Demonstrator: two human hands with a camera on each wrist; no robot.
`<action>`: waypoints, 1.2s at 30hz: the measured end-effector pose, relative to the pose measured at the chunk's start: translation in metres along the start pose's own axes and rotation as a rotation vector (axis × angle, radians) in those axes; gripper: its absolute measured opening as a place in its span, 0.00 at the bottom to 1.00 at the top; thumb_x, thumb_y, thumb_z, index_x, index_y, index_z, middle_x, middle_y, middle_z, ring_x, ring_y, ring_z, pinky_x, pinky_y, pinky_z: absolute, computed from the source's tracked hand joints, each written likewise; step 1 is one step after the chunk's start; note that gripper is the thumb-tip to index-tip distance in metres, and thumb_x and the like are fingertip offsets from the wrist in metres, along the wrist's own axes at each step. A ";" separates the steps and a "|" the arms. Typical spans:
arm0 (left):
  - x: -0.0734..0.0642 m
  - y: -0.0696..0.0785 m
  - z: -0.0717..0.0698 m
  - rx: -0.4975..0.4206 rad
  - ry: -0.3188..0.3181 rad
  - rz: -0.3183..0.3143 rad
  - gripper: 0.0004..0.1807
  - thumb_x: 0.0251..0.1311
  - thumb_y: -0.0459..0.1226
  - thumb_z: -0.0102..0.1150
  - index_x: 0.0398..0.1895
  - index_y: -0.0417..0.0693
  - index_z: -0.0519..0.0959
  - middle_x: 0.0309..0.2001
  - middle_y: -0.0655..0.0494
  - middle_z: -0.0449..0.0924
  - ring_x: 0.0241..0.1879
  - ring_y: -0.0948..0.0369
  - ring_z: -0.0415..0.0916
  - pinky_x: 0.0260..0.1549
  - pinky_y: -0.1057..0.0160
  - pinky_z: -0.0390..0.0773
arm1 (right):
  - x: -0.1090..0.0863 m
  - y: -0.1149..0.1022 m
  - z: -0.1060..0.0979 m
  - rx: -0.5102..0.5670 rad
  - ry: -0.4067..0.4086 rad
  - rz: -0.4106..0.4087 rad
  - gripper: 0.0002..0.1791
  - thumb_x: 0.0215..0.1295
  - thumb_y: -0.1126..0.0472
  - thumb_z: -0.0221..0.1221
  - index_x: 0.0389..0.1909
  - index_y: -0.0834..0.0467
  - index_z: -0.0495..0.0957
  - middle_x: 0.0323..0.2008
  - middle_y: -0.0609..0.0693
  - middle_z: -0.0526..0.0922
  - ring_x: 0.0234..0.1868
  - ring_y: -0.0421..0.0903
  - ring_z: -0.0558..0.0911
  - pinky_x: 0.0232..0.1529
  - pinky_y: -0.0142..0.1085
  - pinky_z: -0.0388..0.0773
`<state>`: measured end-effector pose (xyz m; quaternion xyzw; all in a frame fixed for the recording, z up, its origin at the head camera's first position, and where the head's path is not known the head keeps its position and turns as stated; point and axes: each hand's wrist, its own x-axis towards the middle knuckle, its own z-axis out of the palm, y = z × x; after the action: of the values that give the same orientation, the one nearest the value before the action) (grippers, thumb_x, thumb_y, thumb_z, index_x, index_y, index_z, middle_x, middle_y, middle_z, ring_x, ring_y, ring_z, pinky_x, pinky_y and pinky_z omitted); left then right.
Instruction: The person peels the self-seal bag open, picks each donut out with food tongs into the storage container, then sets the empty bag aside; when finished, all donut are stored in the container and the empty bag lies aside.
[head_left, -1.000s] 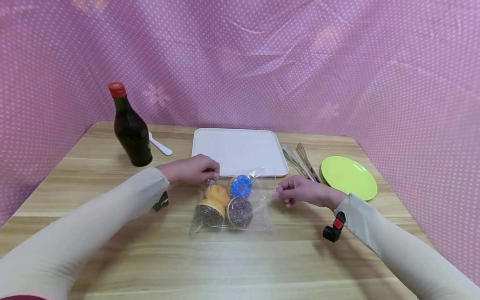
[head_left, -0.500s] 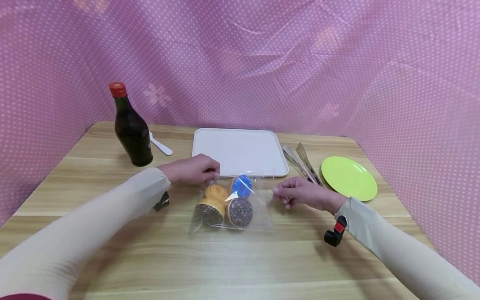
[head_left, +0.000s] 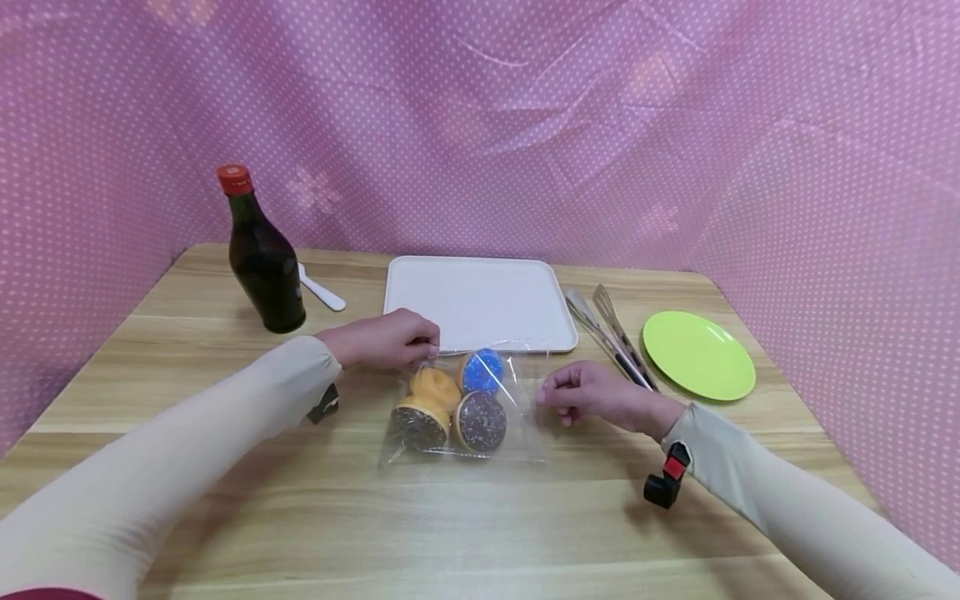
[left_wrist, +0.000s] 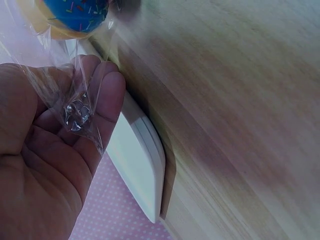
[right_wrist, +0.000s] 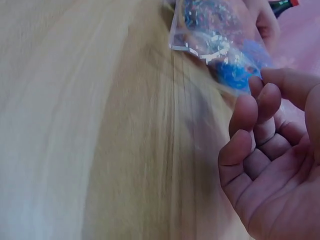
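A clear plastic bag holds several toy doughnuts, upright on the table. Among them are a blue one, a plain orange-yellow one and a dark brown sprinkled one. My left hand pinches the bag's upper left corner; crumpled film shows between thumb and fingers in the left wrist view. At the bag's right edge, thumb and forefinger of my right hand pinch the film. The other right fingers curl loosely and hold nothing.
Behind the bag lies a white tray. A dark bottle with a red cap and a white plastic knife are at the left. Metal utensils and a lime-green plate lie at the right. Pink dotted cloth surrounds the table.
My right hand has shifted a little left and nearer to me along the bag's right edge. The left hand has stayed in place, and the bag has barely moved.
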<state>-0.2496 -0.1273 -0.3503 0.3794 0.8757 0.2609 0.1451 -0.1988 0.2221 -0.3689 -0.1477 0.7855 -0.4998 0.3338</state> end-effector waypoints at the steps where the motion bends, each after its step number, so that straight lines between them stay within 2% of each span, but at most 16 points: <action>1: 0.000 0.001 0.000 -0.001 -0.001 -0.004 0.11 0.73 0.27 0.51 0.31 0.40 0.79 0.25 0.59 0.74 0.27 0.66 0.69 0.31 0.69 0.72 | 0.000 0.000 0.001 0.009 -0.001 -0.002 0.09 0.73 0.59 0.63 0.36 0.62 0.81 0.24 0.43 0.78 0.26 0.39 0.78 0.32 0.30 0.78; 10: -0.002 0.003 -0.002 -0.016 -0.010 -0.014 0.12 0.75 0.27 0.51 0.30 0.40 0.78 0.26 0.57 0.75 0.27 0.66 0.69 0.30 0.69 0.72 | -0.003 -0.002 0.001 0.022 -0.016 -0.024 0.10 0.73 0.61 0.61 0.39 0.66 0.80 0.24 0.42 0.78 0.26 0.38 0.77 0.33 0.29 0.75; 17: -0.002 0.001 -0.003 0.017 -0.014 -0.008 0.12 0.75 0.28 0.52 0.30 0.41 0.78 0.27 0.56 0.76 0.29 0.65 0.70 0.34 0.66 0.73 | -0.007 0.003 -0.006 -0.004 -0.034 -0.033 0.07 0.73 0.65 0.57 0.38 0.65 0.80 0.23 0.43 0.79 0.26 0.37 0.78 0.35 0.29 0.76; 26: -0.006 -0.004 -0.003 0.036 -0.002 0.009 0.11 0.74 0.27 0.52 0.30 0.41 0.78 0.29 0.53 0.78 0.31 0.64 0.70 0.37 0.65 0.74 | -0.013 0.012 -0.015 -0.069 -0.048 -0.048 0.12 0.72 0.66 0.55 0.42 0.75 0.76 0.25 0.44 0.79 0.27 0.37 0.78 0.35 0.29 0.76; 32: -0.007 -0.004 -0.003 0.021 0.005 -0.004 0.11 0.74 0.27 0.50 0.31 0.41 0.78 0.28 0.56 0.76 0.30 0.65 0.70 0.34 0.66 0.73 | -0.015 0.014 -0.013 -0.037 -0.041 -0.045 0.17 0.76 0.60 0.58 0.43 0.74 0.76 0.25 0.44 0.78 0.27 0.38 0.78 0.34 0.30 0.77; 36: -0.005 -0.002 -0.003 0.010 0.001 -0.013 0.11 0.74 0.26 0.48 0.31 0.40 0.78 0.29 0.56 0.76 0.30 0.64 0.70 0.35 0.66 0.73 | -0.014 0.012 -0.004 -0.037 -0.013 -0.033 0.18 0.76 0.57 0.61 0.45 0.71 0.78 0.26 0.44 0.79 0.27 0.39 0.78 0.34 0.30 0.79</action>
<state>-0.2486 -0.1331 -0.3483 0.3741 0.8796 0.2557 0.1445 -0.1896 0.2381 -0.3726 -0.1699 0.7897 -0.4897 0.3280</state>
